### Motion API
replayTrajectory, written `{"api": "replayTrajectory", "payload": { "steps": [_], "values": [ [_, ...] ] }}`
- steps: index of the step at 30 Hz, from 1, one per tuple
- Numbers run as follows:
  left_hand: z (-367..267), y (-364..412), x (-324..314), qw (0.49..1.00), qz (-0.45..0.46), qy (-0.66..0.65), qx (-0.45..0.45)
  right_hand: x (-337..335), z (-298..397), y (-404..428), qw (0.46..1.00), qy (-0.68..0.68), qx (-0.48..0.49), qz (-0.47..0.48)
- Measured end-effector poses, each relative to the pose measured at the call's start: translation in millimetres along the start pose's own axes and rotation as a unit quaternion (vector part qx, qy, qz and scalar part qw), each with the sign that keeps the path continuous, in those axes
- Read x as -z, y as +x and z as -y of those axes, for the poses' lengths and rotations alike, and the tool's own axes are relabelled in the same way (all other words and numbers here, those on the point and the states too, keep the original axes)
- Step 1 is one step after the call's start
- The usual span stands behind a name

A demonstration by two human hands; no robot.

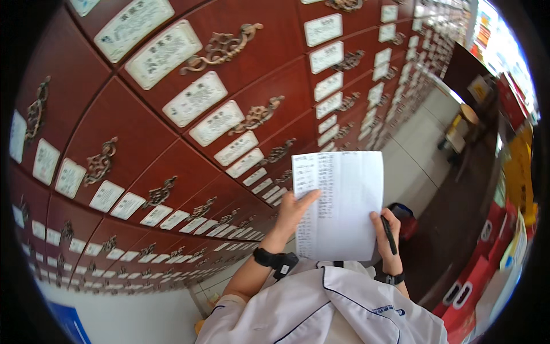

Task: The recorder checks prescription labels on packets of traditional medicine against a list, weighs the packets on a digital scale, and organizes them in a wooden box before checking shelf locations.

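A white sheet of paper [352,202] with columns of writing down its left part is held up in front of my chest. My left hand [294,210] grips its left edge, the thumb lying across the written columns. At the right edge, my right hand [386,232] pinches the paper between thumb and fingers. That same hand also carries a black pen [389,234], which slants down along the palm. Fingers behind the sheet are hidden on both sides.
On the left rises a tall dark-red wooden drawer cabinet [240,90] with white labels and ornate metal handles. A dark counter [455,206] runs along the right, with red bags [468,279] on it. A stool [462,124] stands on the tiled floor [408,159].
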State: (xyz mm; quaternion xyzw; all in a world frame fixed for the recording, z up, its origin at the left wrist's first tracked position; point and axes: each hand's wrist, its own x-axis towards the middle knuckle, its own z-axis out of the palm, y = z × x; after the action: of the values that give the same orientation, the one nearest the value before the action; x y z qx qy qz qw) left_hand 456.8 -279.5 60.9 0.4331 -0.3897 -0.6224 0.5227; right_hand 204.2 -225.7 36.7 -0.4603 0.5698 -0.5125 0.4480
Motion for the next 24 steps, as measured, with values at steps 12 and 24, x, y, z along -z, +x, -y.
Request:
{"api": "replayTrajectory", "payload": {
  "steps": [12, 24],
  "values": [
    [16.0, -35.1, 27.4, 0.996, 0.049, 0.069, -0.011, -22.4, -8.5, -75.9, 0.998, 0.020, -0.022, -0.063],
    [19.7, -61.8, 39.4, 0.993, 0.094, 0.073, 0.027, -33.2, -33.3, -122.7, 0.988, 0.122, -0.047, -0.087]
  ]
}}
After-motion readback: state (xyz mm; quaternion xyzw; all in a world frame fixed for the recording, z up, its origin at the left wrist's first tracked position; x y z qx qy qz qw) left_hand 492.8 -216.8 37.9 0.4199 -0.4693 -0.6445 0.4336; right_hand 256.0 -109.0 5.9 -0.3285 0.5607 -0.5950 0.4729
